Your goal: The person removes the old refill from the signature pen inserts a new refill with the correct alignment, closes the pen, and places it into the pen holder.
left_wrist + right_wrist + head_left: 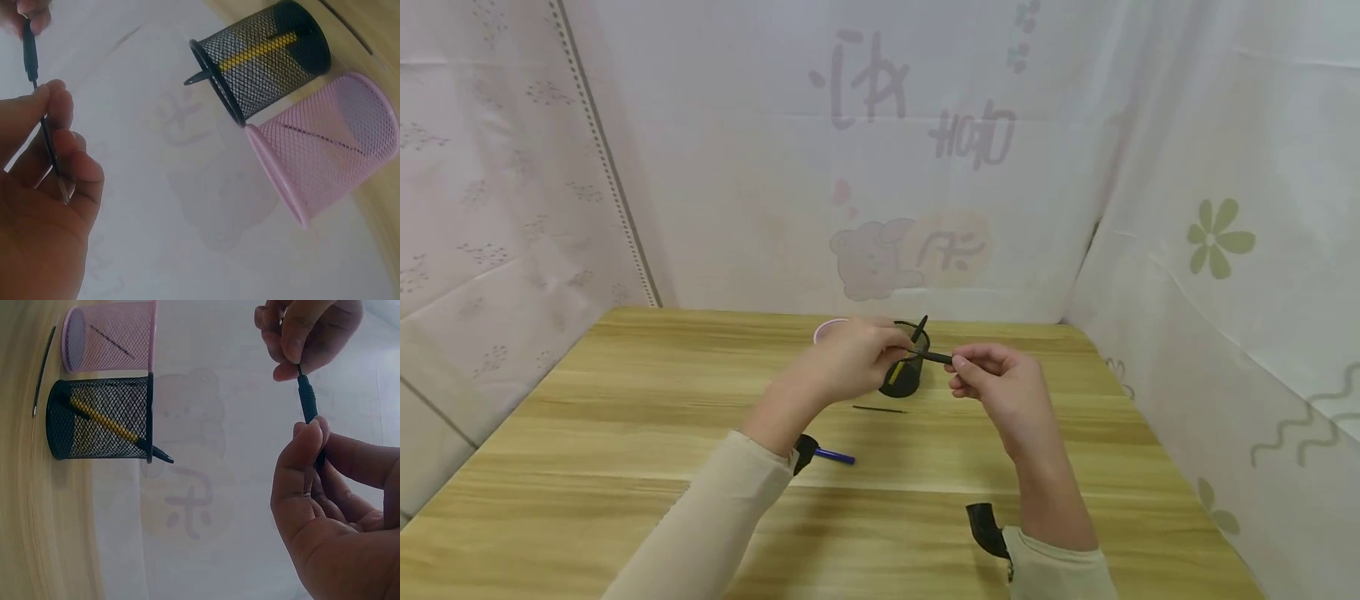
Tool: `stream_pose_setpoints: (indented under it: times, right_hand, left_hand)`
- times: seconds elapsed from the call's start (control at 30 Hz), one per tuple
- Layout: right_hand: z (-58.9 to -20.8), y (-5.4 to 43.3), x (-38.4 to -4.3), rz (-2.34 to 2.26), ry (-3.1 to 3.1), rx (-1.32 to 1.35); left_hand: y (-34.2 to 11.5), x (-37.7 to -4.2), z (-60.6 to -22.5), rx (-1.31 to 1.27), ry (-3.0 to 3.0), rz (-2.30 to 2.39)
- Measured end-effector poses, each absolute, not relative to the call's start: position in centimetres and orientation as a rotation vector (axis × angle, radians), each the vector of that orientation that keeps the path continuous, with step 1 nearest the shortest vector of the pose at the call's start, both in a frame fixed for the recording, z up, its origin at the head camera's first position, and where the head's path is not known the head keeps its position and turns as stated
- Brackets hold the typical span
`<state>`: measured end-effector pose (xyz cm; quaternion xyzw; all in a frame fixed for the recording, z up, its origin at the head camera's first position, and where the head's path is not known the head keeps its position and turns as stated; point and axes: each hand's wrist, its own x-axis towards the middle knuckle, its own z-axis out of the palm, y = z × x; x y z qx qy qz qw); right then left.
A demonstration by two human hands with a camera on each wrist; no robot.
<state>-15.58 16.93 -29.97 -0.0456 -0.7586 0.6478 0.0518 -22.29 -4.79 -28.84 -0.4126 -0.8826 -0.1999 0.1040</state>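
Both hands meet above the table in front of two mesh pen holders. My left hand [857, 354] pinches a thin ink refill [50, 150] between thumb and forefinger; its lower end lies along the curled fingers. The refill's other end enters a dark pen barrel [307, 400] with a ribbed section. Fingertips of my right hand [1006, 387] grip that barrel, which points toward the left hand. Behind the hands stands the black mesh pen holder [100, 434], holding a yellow-and-black pen [115, 426]. Beside it is a pink mesh pen holder [312, 187] with a thin dark stick [322, 138] inside.
Another thin refill [880, 409] lies on the wooden table [662, 400] in front of the holders. A blue stick-like piece [835, 456] shows beside the left wrist. Patterned white cloth [737, 167] hangs at the back and both sides.
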Motion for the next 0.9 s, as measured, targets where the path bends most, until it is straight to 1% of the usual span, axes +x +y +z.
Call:
stream_pose_setpoints:
  times: [0.4, 0.57, 0.77, 0.9]
  right_hand:
    - [-30.1, 17.2, -14.6, 2.038, -2.277, -0.126]
    - [-30.4, 17.2, -14.7, 2.037, -2.272, -0.108]
    - [-30.8, 17.6, -14.6, 2.097, -2.204, -0.150]
    - [-30.9, 17.8, -14.5, 2.108, -2.178, -0.177]
  left_hand:
    - [-2.6, -21.7, -29.2, -1.323, -2.594, -0.701]
    - [-2.2, -21.6, -29.3, -1.339, -2.581, -0.731]
    - [-2.1, -21.5, -29.6, -1.323, -2.555, -0.728]
    - [-2.5, -21.6, -29.7, -1.260, -2.535, -0.710]
